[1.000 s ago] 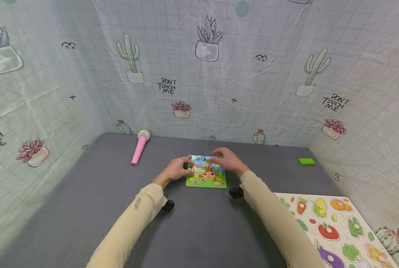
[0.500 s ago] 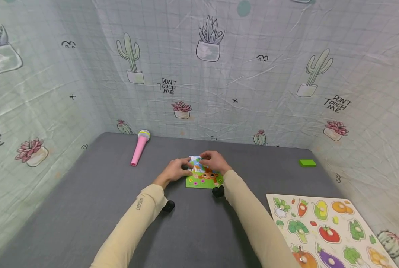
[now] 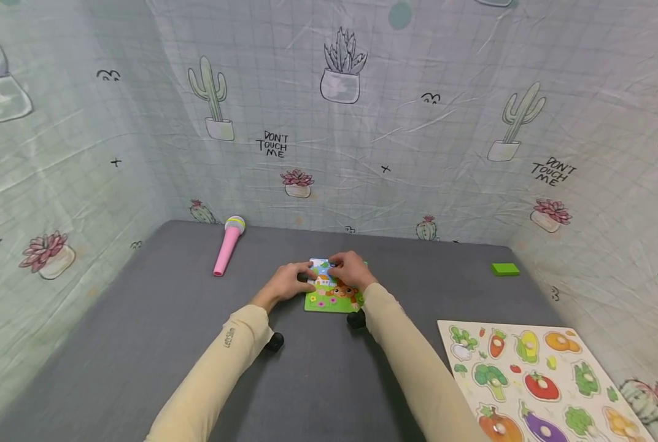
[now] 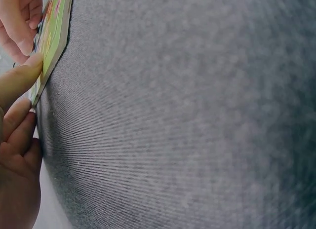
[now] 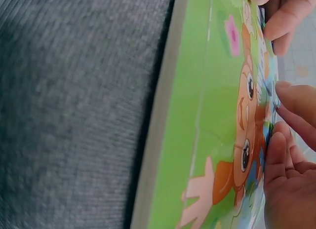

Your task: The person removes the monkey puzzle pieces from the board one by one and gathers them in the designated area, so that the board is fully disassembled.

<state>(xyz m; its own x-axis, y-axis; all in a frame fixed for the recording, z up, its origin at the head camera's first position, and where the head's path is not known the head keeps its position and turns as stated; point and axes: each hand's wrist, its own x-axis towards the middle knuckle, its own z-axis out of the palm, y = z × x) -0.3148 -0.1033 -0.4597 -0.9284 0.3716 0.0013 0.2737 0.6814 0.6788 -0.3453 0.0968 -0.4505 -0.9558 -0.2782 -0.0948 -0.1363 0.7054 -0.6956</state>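
Observation:
A square jigsaw puzzle (image 3: 329, 301) with a cartoon monkey on green and blue lies flat on the grey table. My left hand (image 3: 285, 283) holds its left edge; in the left wrist view the thumb (image 4: 32, 66) lies on the face and the other fingers are at the edge. My right hand (image 3: 353, 270) is over the upper part of the puzzle, its thumb and fingertips drawn together. They seem to pinch a small puzzle piece, mostly hidden by the fingers. The right wrist view shows the monkey's face (image 5: 244, 115) and the seams between pieces.
A pink toy microphone (image 3: 228, 247) lies at the back left. At the back right is a green block (image 3: 505, 269). A vegetable peg board (image 3: 514, 387) covers the front right. Patterned cloth (image 3: 362, 141) stands behind and at both sides.
My right hand has moved left across the top of the puzzle, from its right side toward the middle, then stayed nearly there. The left hand has kept its place at the left edge.

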